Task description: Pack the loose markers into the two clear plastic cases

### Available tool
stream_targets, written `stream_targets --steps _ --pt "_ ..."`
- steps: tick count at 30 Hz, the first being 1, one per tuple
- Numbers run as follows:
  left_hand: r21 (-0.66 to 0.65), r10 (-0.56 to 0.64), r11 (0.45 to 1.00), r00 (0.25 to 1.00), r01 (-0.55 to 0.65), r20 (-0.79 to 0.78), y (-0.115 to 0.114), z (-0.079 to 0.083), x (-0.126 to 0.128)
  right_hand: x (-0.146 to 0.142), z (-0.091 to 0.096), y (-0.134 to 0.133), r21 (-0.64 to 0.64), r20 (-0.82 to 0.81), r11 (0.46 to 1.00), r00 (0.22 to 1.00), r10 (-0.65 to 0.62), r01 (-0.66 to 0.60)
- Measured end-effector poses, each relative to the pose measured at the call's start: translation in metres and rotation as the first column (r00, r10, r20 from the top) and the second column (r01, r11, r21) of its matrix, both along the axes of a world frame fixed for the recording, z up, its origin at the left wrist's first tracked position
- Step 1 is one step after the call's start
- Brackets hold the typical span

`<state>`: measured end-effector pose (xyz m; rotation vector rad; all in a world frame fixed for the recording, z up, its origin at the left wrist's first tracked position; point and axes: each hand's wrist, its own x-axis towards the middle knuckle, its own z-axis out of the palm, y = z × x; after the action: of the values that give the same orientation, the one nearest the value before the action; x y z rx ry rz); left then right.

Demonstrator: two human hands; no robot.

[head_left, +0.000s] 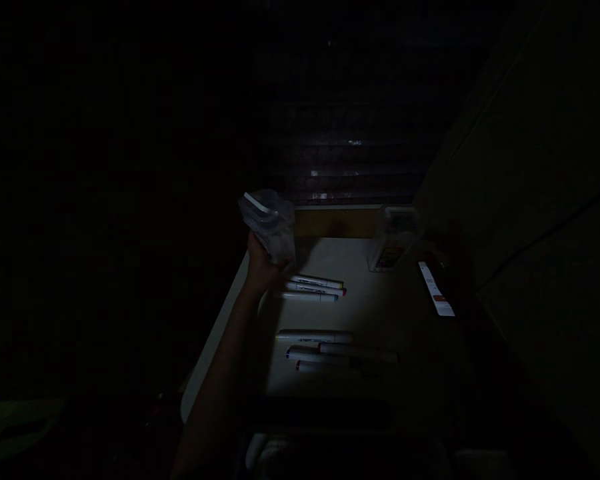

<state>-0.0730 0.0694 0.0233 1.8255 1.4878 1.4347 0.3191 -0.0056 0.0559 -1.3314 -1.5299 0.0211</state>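
My left hand [264, 268] is wrapped round a clear plastic container [273, 223], tilted at the table's far left. Close beside that hand lie three white markers [315, 288] with yellow, pink and blue-green ends. Nearer to me is a second group of several white markers [325, 357], with yellow, blue and red ends. My right hand [453, 263] is a dark shape next to a lit phone [434, 292] on the right; its fingers are lost in shadow, and whether it touches the phone is unclear.
Another clear plastic container [394, 239] with a label stands at the far right of the white table [340, 257]. Behind the table hangs a dark, shiny ridged surface [350, 173]. A wall [535, 220] rises at the right. Most of the room is very dark.
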Motion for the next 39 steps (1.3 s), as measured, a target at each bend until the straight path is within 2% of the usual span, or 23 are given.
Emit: stream_targets --steps 2,4,7,9,11,16,20,23,29,33,39 --pt "-0.046 -0.052 0.997 0.994 0.057 0.100 0.003 -0.004 0.007 -0.005 0.003 -0.016 0.020 -0.015 0.991 0.991 -0.132 0.132" --pt "-0.076 -0.087 0.992 0.982 0.102 0.170 0.004 -0.009 0.012 -0.015 0.003 -0.027 0.014 0.035 0.991 0.990 -0.136 0.135" --pt "-0.110 -0.144 0.979 0.963 0.173 0.227 0.006 -0.014 0.021 -0.039 -0.004 -0.029 -0.095 0.134 0.995 0.991 0.023 -0.010" --pt "-0.112 -0.201 0.966 0.947 0.235 0.252 0.008 -0.016 0.026 -0.059 -0.014 -0.022 -0.196 0.166 0.966 0.965 0.204 -0.170" --pt "-0.086 -0.252 0.956 0.937 0.279 0.242 0.010 -0.016 0.032 -0.079 -0.026 -0.011 -0.277 0.163 0.911 0.920 0.357 -0.305" --pt "-0.092 -0.289 0.945 0.934 0.313 0.213 0.006 -0.015 0.037 -0.107 -0.053 0.019 -0.345 0.162 0.858 0.876 0.454 -0.381" --pt "-0.130 -0.294 0.932 0.917 0.338 0.271 0.001 -0.017 0.034 -0.115 -0.061 0.031 -0.377 0.148 0.838 0.867 0.476 -0.396" --pt "-0.123 -0.297 0.933 0.918 0.337 0.262 0.000 -0.021 0.033 -0.120 -0.056 0.034 -0.361 0.128 0.845 0.877 0.463 -0.394" --pt "-0.127 -0.282 0.937 0.920 0.325 0.270 0.001 -0.027 0.038 -0.123 -0.034 0.036 -0.278 0.099 0.886 0.906 0.411 -0.371" --pt "-0.104 -0.255 0.954 0.942 0.282 0.221 0.000 -0.028 0.044 -0.126 -0.022 0.037 -0.227 0.084 0.912 0.926 0.369 -0.343" --pt "-0.059 -0.207 0.975 0.970 0.216 0.129 -0.004 -0.026 0.052 -0.146 0.008 0.036 -0.063 0.037 0.933 0.934 0.357 -0.354"
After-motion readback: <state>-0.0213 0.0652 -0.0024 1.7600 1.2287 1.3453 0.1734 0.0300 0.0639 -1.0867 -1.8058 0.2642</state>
